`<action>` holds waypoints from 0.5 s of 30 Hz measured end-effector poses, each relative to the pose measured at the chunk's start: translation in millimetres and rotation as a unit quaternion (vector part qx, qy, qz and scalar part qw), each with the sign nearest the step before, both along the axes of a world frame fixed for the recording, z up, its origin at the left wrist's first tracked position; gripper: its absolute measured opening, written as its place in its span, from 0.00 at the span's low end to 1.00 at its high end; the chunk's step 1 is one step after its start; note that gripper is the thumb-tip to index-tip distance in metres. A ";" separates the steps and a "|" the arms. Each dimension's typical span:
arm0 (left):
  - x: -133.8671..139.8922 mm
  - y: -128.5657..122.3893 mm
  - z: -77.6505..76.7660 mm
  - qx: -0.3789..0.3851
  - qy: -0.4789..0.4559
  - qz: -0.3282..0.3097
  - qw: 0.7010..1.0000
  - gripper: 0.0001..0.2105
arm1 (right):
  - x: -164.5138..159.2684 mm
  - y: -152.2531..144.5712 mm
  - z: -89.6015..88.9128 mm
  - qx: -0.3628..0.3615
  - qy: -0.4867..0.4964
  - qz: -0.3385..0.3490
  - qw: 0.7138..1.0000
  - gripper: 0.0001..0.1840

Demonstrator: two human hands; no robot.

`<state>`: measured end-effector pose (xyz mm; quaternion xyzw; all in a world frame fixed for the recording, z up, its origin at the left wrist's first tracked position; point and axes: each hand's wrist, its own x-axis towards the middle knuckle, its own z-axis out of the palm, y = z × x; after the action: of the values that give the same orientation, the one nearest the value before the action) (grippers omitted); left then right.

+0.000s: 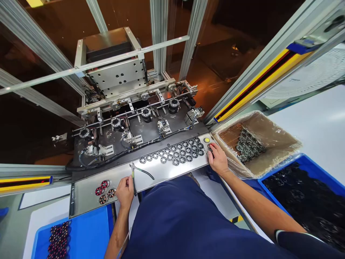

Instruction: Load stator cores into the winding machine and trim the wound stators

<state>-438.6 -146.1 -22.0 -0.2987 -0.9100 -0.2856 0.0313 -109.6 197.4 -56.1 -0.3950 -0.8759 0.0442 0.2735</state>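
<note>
My right hand [219,160] is at the right end of a metal ledge [159,172], its fingertips on a round dark button [210,146] below a yellow button [206,140]. Thumb and fingers are apart. Curled closed, my left hand [125,192] rests at the ledge's front edge; the inside of its grip is hidden. Against its thumb side lie side cutters [143,172] with dark green handles, jaws pointing away. Just left of that hand sit several wound motor stators [102,199] with red and copper coils. Several bare stator cores [182,152] stand in rows along the right half of the ledge.
Beyond the ledge is a machine with black round fixtures [146,114] and metal clamps. Yellow light-curtain bars [250,86] flank the opening. To the right are a plastic-lined carton [277,140] of cores and a blue bin [312,165] of black parts. A blue tray [88,230] holds wound stators at lower left.
</note>
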 end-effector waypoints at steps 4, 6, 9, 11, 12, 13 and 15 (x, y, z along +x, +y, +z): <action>0.0 0.1 0.2 0.000 0.003 0.000 1.000 0.16 | -1.0 0.1 1.0 -0.001 0.005 -0.002 1.000 0.22; -0.2 -0.3 0.0 -0.001 0.003 0.000 1.000 0.16 | -1.4 0.3 1.4 -0.001 0.006 -0.003 1.000 0.22; -0.6 -0.9 -0.5 -0.002 0.002 -0.002 1.000 0.16 | -1.5 0.3 2.1 -0.003 0.005 -0.005 1.000 0.22; -0.9 -1.1 -0.8 -0.001 0.001 -0.003 1.000 0.16 | -1.4 0.0 2.6 -0.005 0.002 -0.006 1.000 0.22; -1.0 -1.2 -0.9 -0.001 0.001 -0.004 1.000 0.16 | -1.4 -0.1 2.9 -0.006 0.000 -0.006 1.000 0.22; -1.0 -1.2 -0.9 0.000 0.001 -0.004 1.000 0.16 | -1.3 -0.3 3.2 -0.006 -0.001 -0.006 1.000 0.22; -0.9 -1.2 -0.9 0.002 0.001 -0.004 1.000 0.16 | -1.3 -0.5 3.8 -0.007 -0.002 -0.005 1.000 0.22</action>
<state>-439.5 -147.3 -23.0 -0.3022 -0.9084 -0.2871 0.0316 -110.9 196.9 -52.3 -0.4012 -0.8743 0.0481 0.2689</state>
